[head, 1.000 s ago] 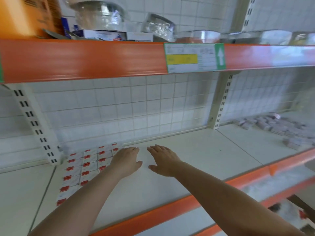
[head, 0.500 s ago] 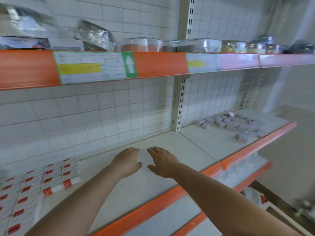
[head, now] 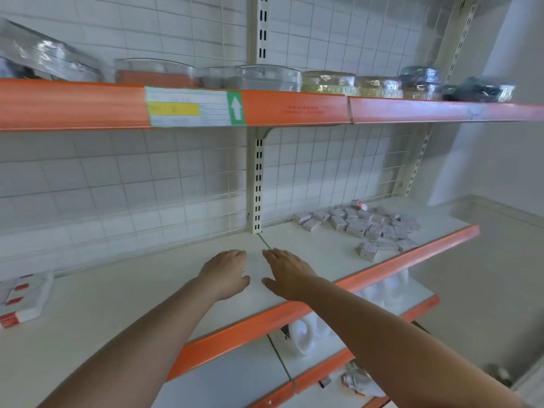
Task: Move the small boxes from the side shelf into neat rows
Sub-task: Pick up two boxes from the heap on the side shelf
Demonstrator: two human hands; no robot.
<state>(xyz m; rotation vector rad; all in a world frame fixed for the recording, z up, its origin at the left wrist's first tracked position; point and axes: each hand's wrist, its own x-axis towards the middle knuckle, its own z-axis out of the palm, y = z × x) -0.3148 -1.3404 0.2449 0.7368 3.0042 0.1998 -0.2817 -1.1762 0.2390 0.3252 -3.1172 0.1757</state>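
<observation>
While the neat rows of red-and-white boxes (head: pixel 22 298) sit at the far left edge of the shelf (head: pixel 117 304), only a corner of them in view, the person has both arms stretched out over the bare middle of the board. The left hand (head: pixel 225 273) hovers palm down, fingers straight and close together, holding nothing. Just beside it, a narrow gap apart, the right hand (head: pixel 287 273) matches it: flat, fingers extended, thumb out to the side, nothing in its grasp. Whether the palms actually touch the shelf surface cannot be told from here. Past the slotted upright (head: pixel 258 184), on the side shelf section to the right, lies the loose heap of small boxes (head: pixel 365 226), jumbled at all angles, one box (head: pixel 368 251) off on its own toward the orange front edge (head: pixel 397 265). Above runs the upper shelf with a price label (head: pixel 194 106) and wrapped clear containers (head: pixel 265 78).

By the look of it this is the between-trips step: hands free, heading for another load. The heap is well apart from both hands, so the next move calls for a reach rightward across the seam in the board, then gathering a few boxes, squaring them up in the fingers, and carrying them back left to extend the rows. The jumble means each box probably needs turning label-up before it is set down.
</observation>
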